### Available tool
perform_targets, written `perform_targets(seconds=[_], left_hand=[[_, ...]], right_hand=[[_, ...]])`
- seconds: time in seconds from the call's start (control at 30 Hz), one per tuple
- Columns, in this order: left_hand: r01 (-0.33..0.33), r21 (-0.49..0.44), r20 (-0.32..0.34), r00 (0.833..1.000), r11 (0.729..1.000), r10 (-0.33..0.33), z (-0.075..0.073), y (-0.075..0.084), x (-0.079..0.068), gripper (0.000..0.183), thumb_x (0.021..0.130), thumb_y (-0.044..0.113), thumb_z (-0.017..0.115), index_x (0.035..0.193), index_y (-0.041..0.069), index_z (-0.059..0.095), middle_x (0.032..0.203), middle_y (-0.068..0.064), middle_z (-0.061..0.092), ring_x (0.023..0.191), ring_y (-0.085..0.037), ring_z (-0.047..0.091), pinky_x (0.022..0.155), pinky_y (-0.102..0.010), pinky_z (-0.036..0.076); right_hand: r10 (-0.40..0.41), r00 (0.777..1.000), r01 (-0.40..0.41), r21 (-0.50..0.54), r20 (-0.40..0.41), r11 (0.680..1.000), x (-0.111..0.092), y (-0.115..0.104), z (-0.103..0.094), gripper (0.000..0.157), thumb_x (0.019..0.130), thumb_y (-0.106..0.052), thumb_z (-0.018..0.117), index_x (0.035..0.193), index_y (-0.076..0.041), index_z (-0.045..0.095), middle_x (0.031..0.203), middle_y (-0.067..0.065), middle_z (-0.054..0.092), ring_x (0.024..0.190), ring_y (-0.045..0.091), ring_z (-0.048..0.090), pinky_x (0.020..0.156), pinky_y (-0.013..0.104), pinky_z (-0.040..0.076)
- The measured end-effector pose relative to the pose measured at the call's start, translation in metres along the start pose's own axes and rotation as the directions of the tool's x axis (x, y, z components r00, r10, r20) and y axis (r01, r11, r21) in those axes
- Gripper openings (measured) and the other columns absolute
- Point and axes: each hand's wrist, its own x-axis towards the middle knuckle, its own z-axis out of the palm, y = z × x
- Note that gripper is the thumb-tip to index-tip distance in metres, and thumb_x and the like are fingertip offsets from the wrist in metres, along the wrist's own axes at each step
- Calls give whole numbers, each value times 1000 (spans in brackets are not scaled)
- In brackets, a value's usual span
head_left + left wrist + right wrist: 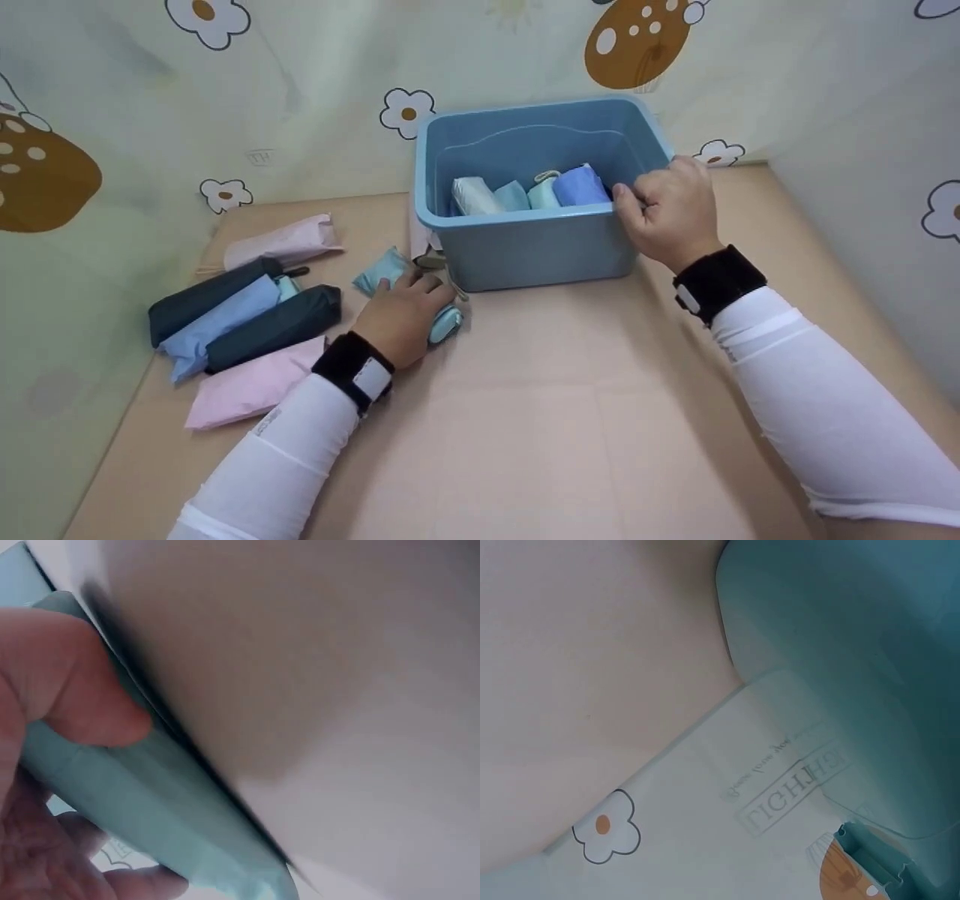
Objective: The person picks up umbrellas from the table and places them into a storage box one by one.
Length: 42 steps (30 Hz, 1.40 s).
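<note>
My left hand (405,315) is low over the table, thumb and fingers around a teal folded umbrella (172,795). In the head view most of it lies under the hand, with its rounded end showing by the fingers. A light teal pouch (381,270) lies just beyond the knuckles. My right hand (670,214) grips the right front corner of a blue plastic bin (540,251), thumb over the rim. Inside the bin sit a white bundle (476,196), a teal one (512,196), a mint one (543,195) and a blue one (581,185).
Left on the table (525,435) lie two dark green folded umbrellas (277,326), a light blue sleeve (225,319), a pink one (251,382) and a pale pink one (281,241). Another pale pink piece (421,236) lies against the bin's left side. A patterned curtain (322,97) hangs behind.
</note>
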Motion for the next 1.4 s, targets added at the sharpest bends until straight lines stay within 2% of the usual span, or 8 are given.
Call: perform_targets(seconds=[0.27, 0.57, 0.7, 0.87, 0.93, 1.03, 1.2, 1.4], left_hand=[[-4, -180, -76, 997, 984, -10, -30, 2, -17, 54, 88, -1, 75, 135, 21, 60, 144, -6, 62, 144, -34, 52, 111, -60, 49], [-91, -220, -190, 981, 971, 49, -78, 21, -41, 56, 79, -1, 85, 125, 23, 64, 119, 2, 71, 106, -21, 65, 101, -50, 58], [-179, -221, -317, 943, 959, 103, -107, 26, -54, 42, 84, 1, 81, 118, 21, 65, 104, 2, 70, 93, -20, 64, 90, -43, 60], [-269, -200, -494, 858, 942, 140, -142, 31, -60, 32, 90, 3, 76, 117, 17, 66, 105, 0, 70, 90, -19, 66, 82, -41, 60], [-291, -194, -548, 824, 937, 143, -152, 32, -56, 31, 92, 4, 75, 119, 16, 67, 111, -1, 71, 99, -20, 71, 90, -44, 61], [-301, -211, -579, 805, 930, 129, -163, 32, -45, 34, 91, -1, 74, 121, 14, 68, 125, -4, 72, 120, -23, 71, 104, -46, 57], [-279, -246, -562, 821, 928, 98, -167, 31, -12, 54, 79, -20, 68, 122, 13, 68, 145, 0, 66, 138, -26, 62, 111, -47, 52], [-210, -259, -473, 878, 943, 66, -165, 36, 29, 68, 79, -25, 61, 132, 17, 66, 156, 3, 57, 144, -26, 55, 113, -42, 50]], right_hand=[[7, 1000, -7, 6, -11, 1000, 0, 0, 1, 58, 99, -34, 51, 50, -5, 46, 50, 11, 40, 62, 33, 39, 84, 55, 39], [32, 999, -32, 3, 14, 999, 1, -1, 1, 58, 100, -35, 51, 51, -5, 48, 51, 12, 42, 65, 34, 42, 86, 55, 40], [34, 999, -34, -5, 25, 999, 1, -2, 1, 59, 101, -37, 50, 51, -4, 49, 51, 12, 42, 65, 34, 43, 85, 54, 40], [34, 999, -34, 0, 16, 999, 0, -3, 0, 59, 100, -36, 50, 51, -4, 48, 50, 12, 41, 64, 33, 42, 81, 52, 38], [35, 999, -35, 3, 13, 999, 0, -3, -1, 58, 100, -36, 50, 51, -4, 48, 51, 12, 42, 65, 33, 42, 81, 52, 38], [35, 999, -35, 8, 8, 999, 0, -2, -1, 58, 100, -36, 50, 52, -4, 49, 51, 12, 42, 65, 34, 42, 82, 53, 38], [19, 1000, -19, 5, -11, 1000, 1, 0, -1, 57, 99, -34, 52, 51, -5, 48, 50, 11, 41, 62, 34, 41, 79, 52, 38], [15, 1000, -15, 1, -14, 1000, 2, -1, -1, 56, 99, -32, 54, 50, -5, 49, 50, 11, 41, 62, 34, 40, 78, 51, 37]])
